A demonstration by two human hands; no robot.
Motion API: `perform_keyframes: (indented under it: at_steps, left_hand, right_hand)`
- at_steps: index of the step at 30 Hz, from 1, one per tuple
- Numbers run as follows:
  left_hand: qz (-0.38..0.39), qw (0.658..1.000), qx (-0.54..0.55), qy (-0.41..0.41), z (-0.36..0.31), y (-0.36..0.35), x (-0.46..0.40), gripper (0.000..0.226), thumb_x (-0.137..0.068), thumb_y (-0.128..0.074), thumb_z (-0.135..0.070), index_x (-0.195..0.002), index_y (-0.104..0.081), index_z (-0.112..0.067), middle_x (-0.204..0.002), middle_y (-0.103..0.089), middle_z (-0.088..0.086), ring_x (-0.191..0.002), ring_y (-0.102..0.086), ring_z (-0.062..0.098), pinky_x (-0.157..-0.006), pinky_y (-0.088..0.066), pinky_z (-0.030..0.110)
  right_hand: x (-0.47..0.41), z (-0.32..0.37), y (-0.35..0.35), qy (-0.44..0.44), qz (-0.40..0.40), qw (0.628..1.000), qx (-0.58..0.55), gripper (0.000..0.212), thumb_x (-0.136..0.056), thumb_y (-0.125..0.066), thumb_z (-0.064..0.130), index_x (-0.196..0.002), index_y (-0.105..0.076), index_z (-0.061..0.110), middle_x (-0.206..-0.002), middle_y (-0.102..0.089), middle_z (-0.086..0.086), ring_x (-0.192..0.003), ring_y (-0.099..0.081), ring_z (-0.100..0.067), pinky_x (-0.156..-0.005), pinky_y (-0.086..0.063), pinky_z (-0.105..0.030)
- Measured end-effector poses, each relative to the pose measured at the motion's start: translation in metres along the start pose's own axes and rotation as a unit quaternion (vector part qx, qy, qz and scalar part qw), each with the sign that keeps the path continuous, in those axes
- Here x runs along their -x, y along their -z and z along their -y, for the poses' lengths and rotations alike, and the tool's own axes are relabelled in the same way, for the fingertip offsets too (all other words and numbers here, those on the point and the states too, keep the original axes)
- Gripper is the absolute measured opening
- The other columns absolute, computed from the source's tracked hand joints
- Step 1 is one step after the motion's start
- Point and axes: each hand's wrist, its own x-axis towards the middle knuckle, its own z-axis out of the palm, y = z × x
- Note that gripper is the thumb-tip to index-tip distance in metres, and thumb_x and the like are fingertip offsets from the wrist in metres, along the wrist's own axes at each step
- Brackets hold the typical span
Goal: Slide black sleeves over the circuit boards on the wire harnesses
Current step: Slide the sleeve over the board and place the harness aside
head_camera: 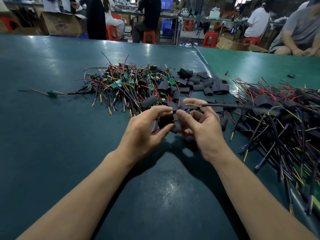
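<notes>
Green table (52, 153). Bare-board harness pile (121, 82) far centre, sleeved harness pile (280, 122) right, loose black sleeves (200, 82) between them. Left hand (147, 132) pinches one black sleeve (165, 121) just above the mat. Right hand (202, 125) grips a harness cable (225, 106), feeding its end at the sleeve; board hidden by fingers.

Two bare hands (143, 134) work; three heaps lie on the green tabletop (52, 135): bare green-board harnesses (121, 82), loose black sleeves (202, 83), sleeved harnesses (280, 122).
</notes>
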Motion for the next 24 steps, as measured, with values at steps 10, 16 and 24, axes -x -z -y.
perform_keyframes:
  at_steps: [10, 16, 24]
  left_hand:
    - [-0.020, 0.999, 0.033, 0.029, 0.002, 0.000, 0.000, 0.038, -0.081, -0.080, -0.010, -0.115, -0.063, -0.011, -0.108, -0.073, -0.003, -0.107, -0.065, -0.002, -0.093, -0.047, 0.014]
    - [-0.016, 0.999, 0.032, 0.023, 0.001, 0.000, 0.000, 0.037, -0.079, -0.080, -0.007, -0.113, -0.065, -0.010, -0.105, -0.070, -0.009, -0.103, -0.066, -0.003, -0.092, -0.049, 0.014]
    - [-0.016, 0.999, 0.032, 0.035, -0.002, 0.000, 0.001, 0.036, -0.080, -0.079, -0.005, -0.113, -0.065, -0.012, -0.103, -0.070, -0.012, -0.102, -0.067, -0.002, -0.092, -0.051, 0.017]
  right_hand:
    - [-0.005, 0.002, 0.007, -0.015, 0.034, 0.996, -0.076, 0.014, -0.083, -0.067, -0.004, -0.089, -0.073, 0.007, -0.082, -0.076, -0.005, -0.074, -0.072, -0.017, -0.066, -0.057, -0.020]
    - [-0.003, -0.003, 0.001, 0.004, 0.012, 0.998, -0.055, 0.015, -0.083, -0.070, -0.006, -0.087, -0.071, 0.008, -0.081, -0.075, -0.005, -0.075, -0.071, -0.016, -0.069, -0.057, -0.022]
    - [-0.001, -0.010, 0.000, 0.082, -0.023, 0.991, 0.103, 0.019, -0.085, -0.074, 0.008, -0.085, -0.071, 0.026, -0.085, -0.075, -0.005, -0.083, -0.071, -0.029, -0.079, -0.058, -0.046]
